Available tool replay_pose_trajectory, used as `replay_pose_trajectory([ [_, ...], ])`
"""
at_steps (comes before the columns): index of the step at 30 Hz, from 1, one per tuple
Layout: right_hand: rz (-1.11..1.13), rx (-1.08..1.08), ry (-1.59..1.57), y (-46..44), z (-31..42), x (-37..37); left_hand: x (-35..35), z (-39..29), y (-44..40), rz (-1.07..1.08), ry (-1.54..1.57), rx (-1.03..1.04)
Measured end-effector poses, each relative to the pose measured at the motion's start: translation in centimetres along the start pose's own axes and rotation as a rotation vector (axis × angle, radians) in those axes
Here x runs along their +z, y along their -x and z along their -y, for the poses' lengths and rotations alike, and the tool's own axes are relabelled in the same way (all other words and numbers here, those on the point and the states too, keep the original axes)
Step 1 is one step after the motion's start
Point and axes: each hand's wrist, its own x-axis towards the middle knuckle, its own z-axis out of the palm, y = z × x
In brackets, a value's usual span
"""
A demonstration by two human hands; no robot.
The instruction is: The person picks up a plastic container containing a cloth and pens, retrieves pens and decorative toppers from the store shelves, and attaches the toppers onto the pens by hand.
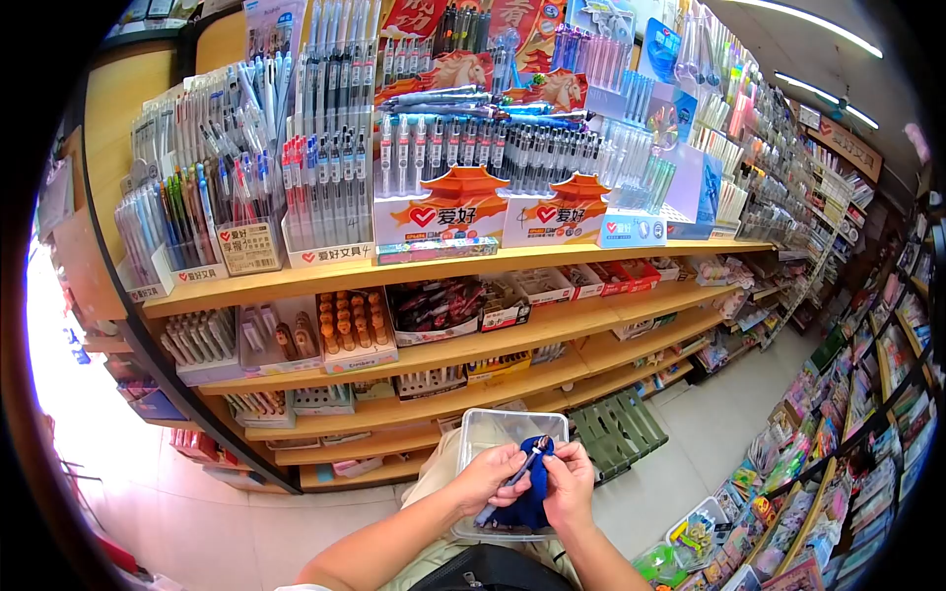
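My left hand [490, 475] is closed around a slim grey-blue pen [486, 514] that slants down toward my body. My right hand [570, 483] pinches a dark blue cloth [529, 507] close to the pen's upper end. Both hands are almost touching, above a clear plastic bin [480, 424] that rests at my lap. The cloth hangs down into the bin, and part of the pen is hidden by my left fingers.
Ahead stands a wooden shelf [434, 270] with pens in display boxes [439, 212]. Lower shelves hold trays of stationery. A green plastic crate [619, 433] lies on the floor [695, 414] to the right. Racks of packaged goods [788, 483] line the right side.
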Motion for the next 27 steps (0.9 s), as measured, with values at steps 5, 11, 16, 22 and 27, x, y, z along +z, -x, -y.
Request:
replay_pose_trajectory([
  [5, 0.04, 0.041, -0.057, -0.1, 0.3, -0.1, -0.6, 0.0, -0.3, 0.07, 0.094, -0.036],
  [11, 0.001, -0.238, 0.4, 0.6, -0.4, 0.6, 0.0, 1.0, -0.6, -0.25, -0.192, 0.148],
  [16, -0.019, -0.334, 0.471, 0.6, -0.9, 0.6, 0.2, 1.4, -0.7, -0.363, -0.383, 0.266],
  [22, -0.038, -0.395, 0.503, 0.5, -0.5, 0.8, -0.3, 2.0, -1.2, -0.403, -0.628, 0.477],
  [27, -0.051, -0.349, 0.448, 0.7, -0.3, 1.0, -0.1, 1.8, -1.0, -0.35, -0.527, 0.472],
])
